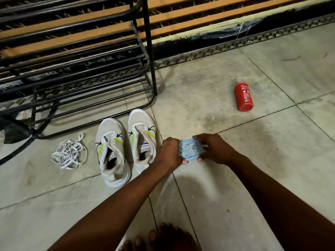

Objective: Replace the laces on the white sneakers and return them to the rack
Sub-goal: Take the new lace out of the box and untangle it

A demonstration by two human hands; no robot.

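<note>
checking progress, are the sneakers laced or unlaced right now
Unlaced: the sneakers show bare tongues with no lace across, and a loose pile of white laces lies on the floor beside them.

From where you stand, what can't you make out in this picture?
All from the head view:
The blue packet: the left hand and right hand cover its ends, so whether it is open is unclear.
The red bottle: label print too small to read.
The shoe rack: cut off by the top and left edges.
Insides of the sneakers: lost in shadow.
</note>
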